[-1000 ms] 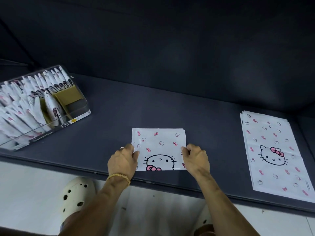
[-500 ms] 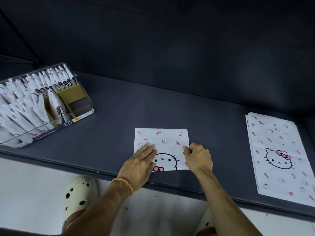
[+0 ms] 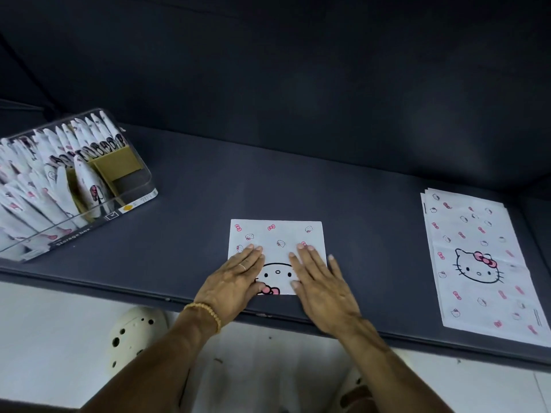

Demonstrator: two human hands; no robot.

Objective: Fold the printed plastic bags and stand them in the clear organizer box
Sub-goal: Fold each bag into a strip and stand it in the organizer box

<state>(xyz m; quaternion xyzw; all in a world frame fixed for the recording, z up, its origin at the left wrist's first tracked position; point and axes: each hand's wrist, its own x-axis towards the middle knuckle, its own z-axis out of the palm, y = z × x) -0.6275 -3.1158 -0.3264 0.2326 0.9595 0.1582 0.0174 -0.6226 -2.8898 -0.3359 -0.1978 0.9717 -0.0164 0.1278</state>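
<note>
Both hands press flat on a folded bag (image 3: 275, 238) lying near the front edge of a dark surface (image 3: 357, 228). The left hand (image 3: 235, 281) lies palm down with fingers straight and together over the bag's near-left part, a ring on one finger and a beaded bracelet (image 3: 205, 312) at the wrist. The right hand (image 3: 320, 286) lies palm down as well, fingers spread, over the bag's near-right part, its outer finger reaching just past the right edge. Neither hand grips anything. Between them shows a printed cat face with a pink bow; small bows and faces dot the bag's far half. At far left stands the clear box (image 3: 131, 192), packed with rows of folded bags (image 3: 35, 180) set upright, a tan divider (image 3: 117, 165) showing at its right end, where some room is left. At right, well apart from the hands, lies a flat stack (image 3: 477, 263) of unfolded bags with the same print. Below the surface's edge a pale clog (image 3: 134, 332) rests on the light floor.
</note>
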